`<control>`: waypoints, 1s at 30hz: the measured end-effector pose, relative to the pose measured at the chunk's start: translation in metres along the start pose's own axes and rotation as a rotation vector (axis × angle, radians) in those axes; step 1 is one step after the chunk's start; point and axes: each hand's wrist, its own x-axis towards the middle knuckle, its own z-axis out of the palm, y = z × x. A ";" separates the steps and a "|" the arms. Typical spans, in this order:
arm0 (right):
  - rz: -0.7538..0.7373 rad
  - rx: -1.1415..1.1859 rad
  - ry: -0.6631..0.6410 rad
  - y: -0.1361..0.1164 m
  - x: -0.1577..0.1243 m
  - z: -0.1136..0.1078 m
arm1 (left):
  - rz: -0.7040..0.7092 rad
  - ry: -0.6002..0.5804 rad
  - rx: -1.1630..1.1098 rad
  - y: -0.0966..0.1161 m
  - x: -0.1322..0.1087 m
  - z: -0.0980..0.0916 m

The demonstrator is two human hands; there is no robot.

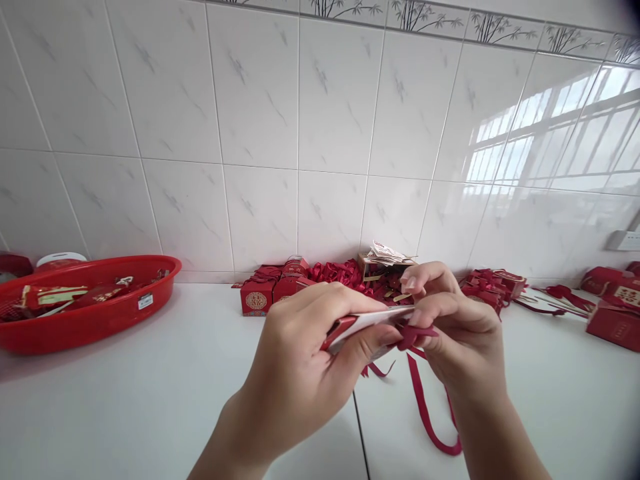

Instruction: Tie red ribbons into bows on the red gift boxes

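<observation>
My left hand point(313, 363) is closed round a flat folded card box point(357, 325), pale on its inner face and red at the near edge. The thumb presses on its near side, with the fingers over the top. At the box's right end, my right hand point(457, 327) pinches a dark red ribbon point(425, 407) between thumb and fingers. The ribbon is bunched at the fingertips, and a long loop of it hangs below toward the table. Whether the ribbon passes through the card is hidden by my fingers.
A red plastic basin point(100, 327) with wrapped packets stands at the left. Along the tiled wall point(260, 100) lie small red boxes point(257, 297), a heap of red ribbon point(335, 272) and an open carton point(373, 267). More red boxes point(615, 320) sit at the right on the white table point(150, 413).
</observation>
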 end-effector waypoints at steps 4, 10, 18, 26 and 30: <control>0.007 0.021 0.033 0.000 0.000 0.001 | 0.015 0.010 -0.006 -0.001 -0.002 0.000; 0.027 0.059 0.061 0.001 -0.003 0.002 | 0.046 0.010 -0.012 -0.002 -0.001 0.001; -0.016 0.097 0.061 0.004 -0.006 0.008 | 0.023 0.007 -0.039 0.000 -0.001 0.003; -0.075 0.085 0.071 0.000 -0.006 0.010 | -0.028 0.050 -0.068 0.005 -0.003 0.007; -0.077 0.054 0.068 -0.001 -0.006 0.010 | -0.037 0.047 -0.079 0.003 -0.002 0.008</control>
